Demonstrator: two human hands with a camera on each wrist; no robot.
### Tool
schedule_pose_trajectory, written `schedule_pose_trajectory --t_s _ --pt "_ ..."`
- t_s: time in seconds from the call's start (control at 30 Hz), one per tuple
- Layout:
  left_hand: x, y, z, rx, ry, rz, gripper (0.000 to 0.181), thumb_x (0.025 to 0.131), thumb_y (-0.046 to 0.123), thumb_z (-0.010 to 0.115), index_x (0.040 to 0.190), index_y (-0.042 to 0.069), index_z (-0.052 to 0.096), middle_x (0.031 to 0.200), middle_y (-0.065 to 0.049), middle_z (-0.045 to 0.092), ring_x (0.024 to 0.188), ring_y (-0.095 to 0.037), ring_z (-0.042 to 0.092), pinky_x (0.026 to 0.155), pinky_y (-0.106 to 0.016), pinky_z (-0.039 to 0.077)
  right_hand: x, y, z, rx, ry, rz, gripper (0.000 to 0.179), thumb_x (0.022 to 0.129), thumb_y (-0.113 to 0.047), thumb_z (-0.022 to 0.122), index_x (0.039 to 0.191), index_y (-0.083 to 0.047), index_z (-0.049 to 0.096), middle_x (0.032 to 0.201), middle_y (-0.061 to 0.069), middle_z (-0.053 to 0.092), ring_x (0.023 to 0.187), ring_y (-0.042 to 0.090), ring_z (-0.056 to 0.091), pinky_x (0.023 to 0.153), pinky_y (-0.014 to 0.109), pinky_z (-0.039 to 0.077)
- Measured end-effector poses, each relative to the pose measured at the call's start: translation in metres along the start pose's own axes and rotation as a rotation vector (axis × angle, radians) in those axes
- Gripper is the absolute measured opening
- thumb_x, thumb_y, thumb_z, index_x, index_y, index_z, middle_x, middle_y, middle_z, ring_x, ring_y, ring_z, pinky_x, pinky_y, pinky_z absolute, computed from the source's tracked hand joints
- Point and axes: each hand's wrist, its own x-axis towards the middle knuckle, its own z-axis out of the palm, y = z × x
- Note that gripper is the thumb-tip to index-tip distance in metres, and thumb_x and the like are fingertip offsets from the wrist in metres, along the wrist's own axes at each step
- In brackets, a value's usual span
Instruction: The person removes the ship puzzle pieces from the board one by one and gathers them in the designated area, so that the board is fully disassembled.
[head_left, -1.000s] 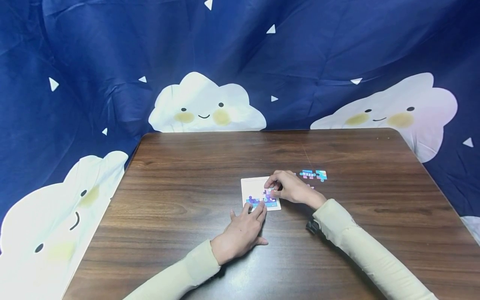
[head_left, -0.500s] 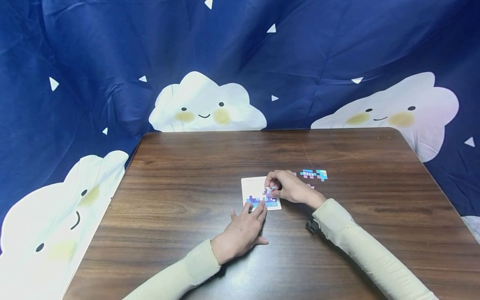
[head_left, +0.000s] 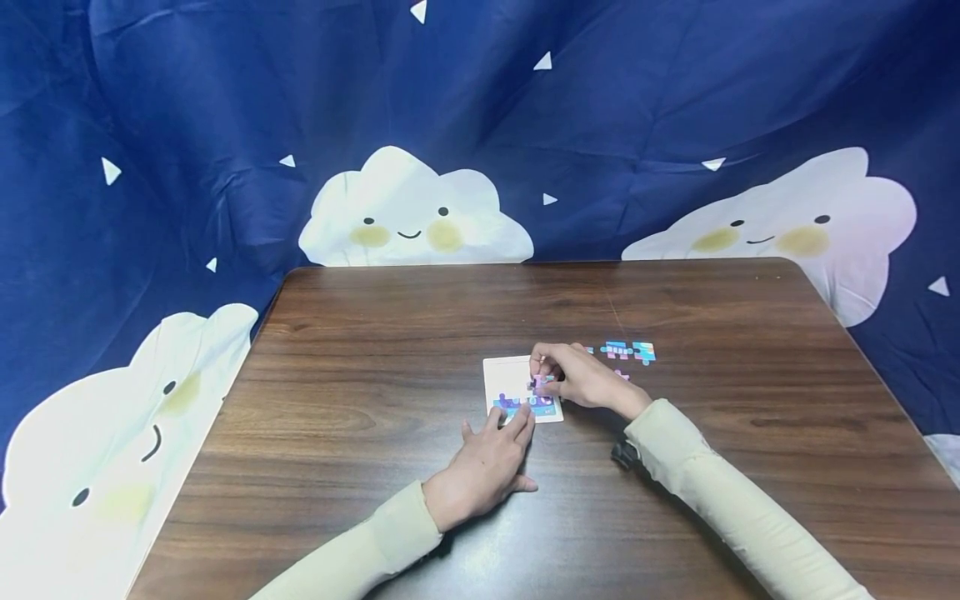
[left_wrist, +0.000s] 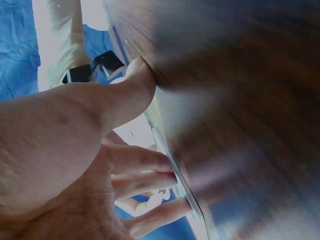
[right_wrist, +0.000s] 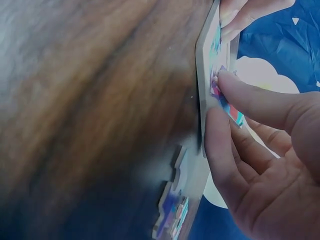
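A small white puzzle board [head_left: 504,375] lies on the table, its lower part covered by joined purple and blue puzzle pieces [head_left: 504,404]. My left hand [head_left: 483,467] rests its fairly straight fingertips on the board's near edge, thumb spread away to the right. In the left wrist view its fingers [left_wrist: 160,217] reach the board's edge. My right hand [head_left: 581,375] is over the board's right side and pinches a colourful puzzle piece [right_wrist: 234,114] between thumb and fingers. The piece stands close over the pieces on the board and is partly hidden by the fingers.
Loose puzzle pieces [head_left: 617,349] lie just beyond my right hand, with a blue corner piece [head_left: 643,352] at their right end. The brown wooden table [head_left: 360,350] ends at a blue curtain [head_left: 585,117] printed with clouds. A black wrist device [head_left: 624,455] hangs under the right sleeve.
My right fingers shift and tilt the puzzle piece slightly over the board's right side. My left hand stays in place on the near edge.
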Motion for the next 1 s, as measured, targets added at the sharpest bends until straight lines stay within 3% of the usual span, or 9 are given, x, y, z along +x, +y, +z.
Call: schedule_pose_trajectory --t_s 0.33,0.57,0.8,1.0 --pt "0.0 0.001 0.001 -0.018 0.0 -0.001 0.09 0.088 0.063 0.068 0.157 0.01 0.047 0.166 0.0 0.042 0.138 -0.031 0.049 0.091 -0.067 0.058 -0.003 0.007 0.0 0.042 0.029 0.023 0.019 0.09 -0.004 0.079 0.099 -0.01 0.063 0.092 0.003 0.075 0.078 0.012 0.062 0.071 0.027 0.049" --pt "0.0 0.001 0.0 -0.022 0.001 -0.012 0.091 0.087 0.063 0.069 0.158 0.01 0.046 0.167 0.0 0.04 0.139 -0.03 0.048 0.092 -0.067 0.058 -0.009 0.013 -0.013 0.129 0.041 0.084 0.015 0.095 -0.005 0.073 0.105 -0.007 0.063 0.091 0.01 0.077 0.059 0.019 0.064 0.056 0.028 0.053" --pt "0.001 0.0 0.002 0.003 0.006 -0.003 0.09 0.088 0.064 0.067 0.157 0.011 0.047 0.167 -0.001 0.041 0.139 -0.03 0.049 0.092 -0.064 0.058 -0.02 0.024 -0.021 0.1 0.065 0.113 0.014 0.096 -0.008 0.073 0.108 -0.008 0.066 0.092 0.007 0.076 0.067 0.016 0.062 0.061 0.027 0.052" --pt "0.001 0.0 0.002 -0.002 -0.006 0.008 0.09 0.088 0.064 0.066 0.157 0.01 0.046 0.167 -0.002 0.041 0.139 -0.031 0.048 0.093 -0.063 0.058 -0.033 0.033 -0.028 0.129 0.112 0.13 0.015 0.095 -0.01 0.074 0.109 -0.008 0.067 0.089 0.01 0.074 0.066 0.02 0.066 0.057 0.03 0.057"
